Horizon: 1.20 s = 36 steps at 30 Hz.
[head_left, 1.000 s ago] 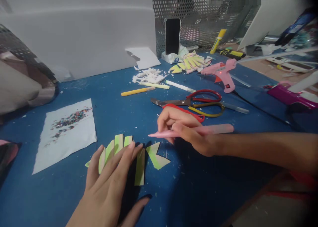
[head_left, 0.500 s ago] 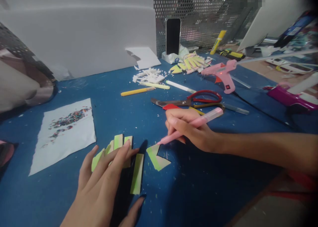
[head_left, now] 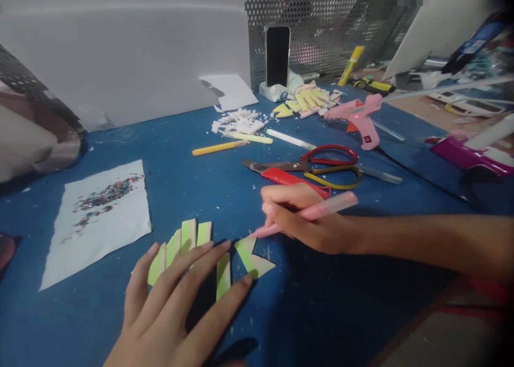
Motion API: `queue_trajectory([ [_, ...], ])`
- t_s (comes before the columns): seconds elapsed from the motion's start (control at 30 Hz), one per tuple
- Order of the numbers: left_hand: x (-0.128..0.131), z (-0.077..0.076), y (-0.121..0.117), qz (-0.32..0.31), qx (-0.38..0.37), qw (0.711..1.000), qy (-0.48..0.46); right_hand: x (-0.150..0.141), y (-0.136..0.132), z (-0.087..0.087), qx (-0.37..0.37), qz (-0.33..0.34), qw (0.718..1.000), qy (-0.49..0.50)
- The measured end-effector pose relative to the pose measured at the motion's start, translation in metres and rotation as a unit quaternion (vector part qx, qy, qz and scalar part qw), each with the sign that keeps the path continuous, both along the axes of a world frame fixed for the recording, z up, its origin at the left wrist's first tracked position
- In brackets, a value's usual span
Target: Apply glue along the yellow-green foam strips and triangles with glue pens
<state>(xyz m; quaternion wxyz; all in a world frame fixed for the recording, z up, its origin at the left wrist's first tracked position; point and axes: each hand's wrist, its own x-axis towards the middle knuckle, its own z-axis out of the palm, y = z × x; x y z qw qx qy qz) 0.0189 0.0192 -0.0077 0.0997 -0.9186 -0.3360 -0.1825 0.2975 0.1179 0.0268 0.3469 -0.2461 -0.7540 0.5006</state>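
My right hand [head_left: 301,214] is closed round a pink marker [head_left: 321,209], its tip at the top edge of a small V-notched green and cream piece [head_left: 252,260] lying on the blue table. Fingers spread, my left hand [head_left: 172,302] reaches over several green and cream strips [head_left: 188,236]. Its thumb tip is at the lower edge of the notched piece. One separate strip [head_left: 224,276] lies partly behind the left fingers. Beyond my right hand are scissors [head_left: 297,165] with red and yellow handles and a red-handled tool [head_left: 281,178], perhaps a cutter.
On the left lies a white sheet [head_left: 132,211] bearing small colourful bits. Yellow marker [head_left: 220,148], white scraps [head_left: 236,121] and a pile of yellow-green pieces [head_left: 309,100] are farther back. A pink glue gun [head_left: 357,115] trails a cord at right. A phone [head_left: 278,56] stands upright.
My left thumb has come forward to the notched piece, and the left fingers have shifted over the strips. My right hand, with the pink marker, has moved slightly left and down.
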Motion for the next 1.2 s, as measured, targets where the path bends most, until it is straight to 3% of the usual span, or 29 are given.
queue_trajectory([
  [0.47, -0.001, 0.002, 0.002, -0.065, 0.062, 0.994, 0.058, 0.003, -0.001, -0.006, -0.039, 0.043, 0.998, 0.009],
  [0.67, 0.0, 0.001, 0.003, -0.07, 0.074, 0.993, 0.061, 0.003, -0.002, -0.005, 0.053, 0.004, 0.999, -0.011],
  [0.97, 0.0, 0.004, 0.002, -0.058, 0.06, 0.995, 0.056, 0.003, -0.003, -0.003, 0.004, 0.017, 1.0, -0.003],
  [1.07, 0.001, 0.004, 0.003, -0.063, 0.058, 0.995, 0.049, 0.003, -0.002, -0.004, 0.023, 0.004, 1.0, 0.008],
  [1.2, 0.001, -0.009, -0.009, -0.015, 0.023, 1.0, 0.01, 0.002, -0.003, -0.005, 0.028, 0.014, 1.0, -0.001],
])
